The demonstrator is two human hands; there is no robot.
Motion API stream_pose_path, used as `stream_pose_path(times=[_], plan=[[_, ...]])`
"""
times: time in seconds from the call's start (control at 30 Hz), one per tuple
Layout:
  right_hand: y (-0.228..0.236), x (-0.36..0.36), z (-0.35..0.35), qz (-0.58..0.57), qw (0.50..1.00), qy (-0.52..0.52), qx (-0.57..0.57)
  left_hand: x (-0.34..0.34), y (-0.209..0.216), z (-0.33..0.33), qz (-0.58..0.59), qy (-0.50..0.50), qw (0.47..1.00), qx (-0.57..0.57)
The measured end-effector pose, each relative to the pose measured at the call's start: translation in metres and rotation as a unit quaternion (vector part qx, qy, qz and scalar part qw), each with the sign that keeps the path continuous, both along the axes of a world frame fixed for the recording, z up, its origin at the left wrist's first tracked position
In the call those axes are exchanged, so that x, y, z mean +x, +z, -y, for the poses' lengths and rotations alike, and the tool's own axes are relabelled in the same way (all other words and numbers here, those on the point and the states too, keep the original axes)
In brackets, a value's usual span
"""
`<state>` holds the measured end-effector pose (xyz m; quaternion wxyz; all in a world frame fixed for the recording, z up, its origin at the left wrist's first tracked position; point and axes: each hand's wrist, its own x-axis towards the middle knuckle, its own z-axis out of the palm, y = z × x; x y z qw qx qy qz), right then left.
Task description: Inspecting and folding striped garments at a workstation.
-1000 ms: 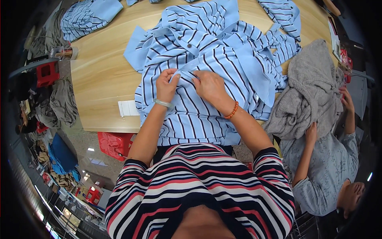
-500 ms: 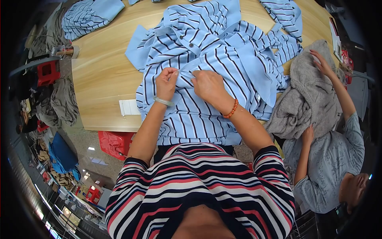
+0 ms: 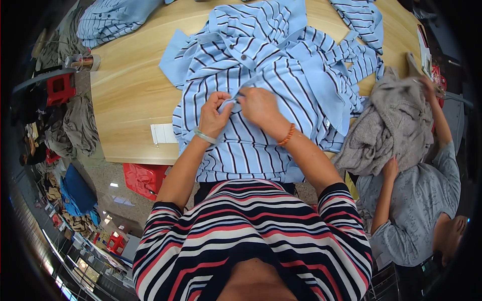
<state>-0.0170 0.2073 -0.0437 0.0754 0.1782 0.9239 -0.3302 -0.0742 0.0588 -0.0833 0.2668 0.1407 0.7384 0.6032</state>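
A light blue knit garment (image 3: 261, 135) with dark and white stripes lies spread on the table before me. Dark buttons show on its plain blue front band (image 3: 238, 52). My left hand (image 3: 215, 114) pinches the edge of this band, thumb against fingers. Close beside it on the right, my right hand (image 3: 258, 105) has its fingers closed on the same band. The fingertips of both hands nearly meet. Whether a button sits between them is hidden.
More striped blue garments (image 3: 113, 20) lie at the table's far left and far right. A white tag (image 3: 164, 134) rests left of my garment. At right a person handles a grey knit garment (image 3: 386, 125). A red stool (image 3: 143, 178) stands below the table's near edge.
My left hand has shifted slightly right and down, toward my right hand, with the band bunched between them. The co-worker's upper hand has moved outward, pulling at the grey knit.
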Motion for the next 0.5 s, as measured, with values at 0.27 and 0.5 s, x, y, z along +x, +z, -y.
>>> stream_pose_path(times=[0.27, 0.5], plan=[[0.04, 0.049, -0.045, 0.032, 0.998, 0.046, -0.036, -0.032, 0.005, 0.033, 0.029, -0.064, 0.996, -0.056], [0.065, 0.059, -0.031, -0.01, 0.996, -0.018, -0.086, -0.032, 0.003, 0.041, 0.123, -0.025, 0.992, 0.001]])
